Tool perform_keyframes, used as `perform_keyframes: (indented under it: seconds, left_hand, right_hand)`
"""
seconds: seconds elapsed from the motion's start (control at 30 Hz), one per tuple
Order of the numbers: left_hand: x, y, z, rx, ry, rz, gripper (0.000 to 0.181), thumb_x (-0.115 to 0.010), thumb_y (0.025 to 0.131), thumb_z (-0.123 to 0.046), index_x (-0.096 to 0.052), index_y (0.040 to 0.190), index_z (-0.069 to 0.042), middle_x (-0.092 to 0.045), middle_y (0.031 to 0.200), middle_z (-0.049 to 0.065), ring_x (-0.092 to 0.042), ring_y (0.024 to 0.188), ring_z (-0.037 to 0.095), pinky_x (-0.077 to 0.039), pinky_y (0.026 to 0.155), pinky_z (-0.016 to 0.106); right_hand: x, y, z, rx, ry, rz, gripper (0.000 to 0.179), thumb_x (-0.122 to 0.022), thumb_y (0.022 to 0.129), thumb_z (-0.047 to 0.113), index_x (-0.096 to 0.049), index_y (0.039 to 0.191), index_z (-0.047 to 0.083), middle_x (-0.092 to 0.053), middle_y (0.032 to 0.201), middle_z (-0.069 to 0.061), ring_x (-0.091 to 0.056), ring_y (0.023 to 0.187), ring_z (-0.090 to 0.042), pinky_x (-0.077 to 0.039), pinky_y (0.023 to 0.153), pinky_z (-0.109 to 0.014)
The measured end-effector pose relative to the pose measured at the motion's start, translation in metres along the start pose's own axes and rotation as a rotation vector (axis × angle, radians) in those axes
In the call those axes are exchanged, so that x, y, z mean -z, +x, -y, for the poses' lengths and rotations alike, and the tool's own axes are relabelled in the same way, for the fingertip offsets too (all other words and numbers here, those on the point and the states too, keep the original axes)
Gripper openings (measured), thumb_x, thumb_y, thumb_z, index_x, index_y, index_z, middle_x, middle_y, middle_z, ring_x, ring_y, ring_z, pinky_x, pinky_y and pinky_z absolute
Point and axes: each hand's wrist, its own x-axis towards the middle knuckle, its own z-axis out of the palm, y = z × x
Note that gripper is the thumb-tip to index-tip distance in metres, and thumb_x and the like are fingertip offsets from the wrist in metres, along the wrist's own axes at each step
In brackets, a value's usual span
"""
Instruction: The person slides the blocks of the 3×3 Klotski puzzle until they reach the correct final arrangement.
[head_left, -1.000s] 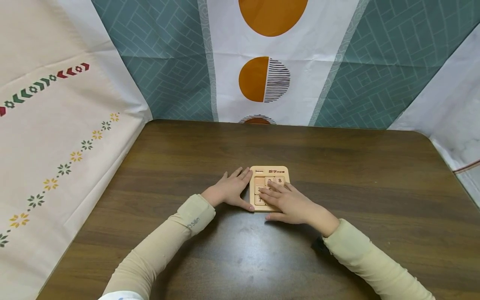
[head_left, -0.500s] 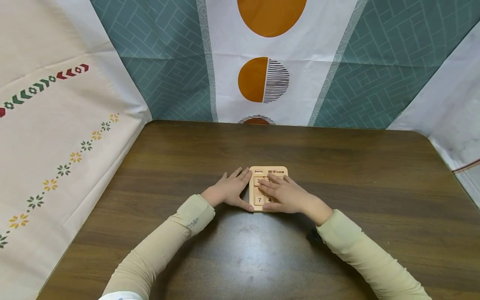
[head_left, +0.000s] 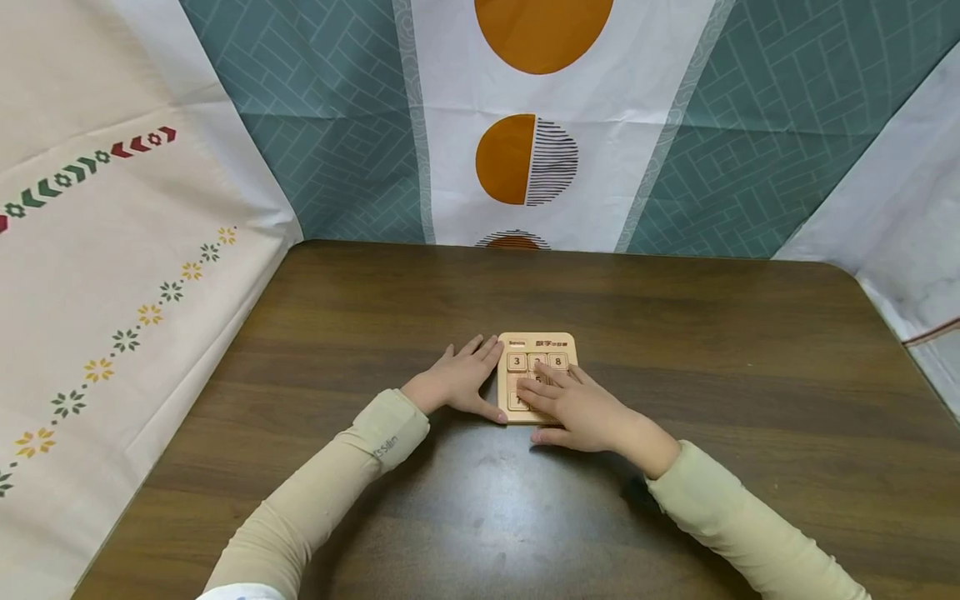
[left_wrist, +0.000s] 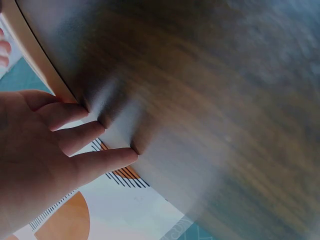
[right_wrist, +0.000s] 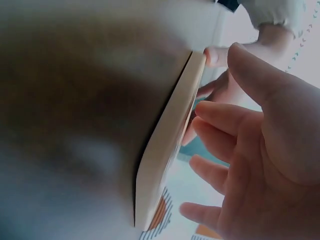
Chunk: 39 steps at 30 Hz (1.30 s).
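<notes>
A spread left hand [head_left: 461, 379] rests against a number puzzle [head_left: 528, 339] just below the head view's centre, while the right hand [head_left: 581, 408], fingers extended and gripping nothing, should nudge its tiles [head_left: 517, 362] with light, even pressure.

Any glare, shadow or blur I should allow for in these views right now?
Head: soft glare on the table, short of the number board, whose 3 and 8 read clearly; left wrist: pale sheen, soft wood grain, dark streaks off the left grip's fingertips, shadow or reflection; right wrist: table blurred, grain lost, a broad dark patch beside the board.
</notes>
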Motion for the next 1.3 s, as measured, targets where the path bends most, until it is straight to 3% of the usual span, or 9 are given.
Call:
perform_keyframes:
  seconds: [0.33, 1.03, 1.3]
  left_hand:
    - [-0.001, 0.001, 0.001, -0.005, 0.004, -0.008, 0.116, -0.06, 0.067, -0.07, -0.005, 0.147, -0.006, -0.004, 0.152, 0.01, -0.003, 0.138, 0.028, -0.016, 0.102, 0.058]
    - [-0.001, 0.001, 0.0, 0.002, 0.012, -0.002, 0.116, -0.06, 0.067, -0.07, -0.004, 0.147, -0.006, -0.003, 0.152, 0.01, -0.003, 0.138, 0.028, -0.016, 0.102, 0.059]
    - [-0.001, 0.0, 0.0, 0.005, 0.012, -0.001, 0.117, -0.061, 0.067, -0.07, -0.004, 0.147, -0.006, -0.004, 0.152, 0.009, -0.003, 0.138, 0.028, -0.016, 0.102, 0.058]
  right_hand:
    - [-0.007, -0.011, 0.004, 0.031, -0.041, -0.018, 0.065, -0.053, 0.087, 0.049, -0.041, 0.138, 0.011, -0.036, 0.143, -0.005, -0.02, 0.135, -0.031, -0.018, 0.1, -0.06]
    - [0.001, 0.007, -0.01, -0.038, 0.019, 0.004, 0.063, -0.054, 0.088, 0.046, -0.041, 0.138, 0.01, -0.036, 0.143, -0.005, -0.021, 0.134, -0.031, -0.017, 0.099, -0.062]
    - [0.0, -0.004, -0.008, -0.02, 0.009, -0.021, 0.062, -0.055, 0.087, 0.046, -0.043, 0.137, 0.01, -0.036, 0.143, -0.006, -0.022, 0.134, -0.033, -0.019, 0.099, -0.061]
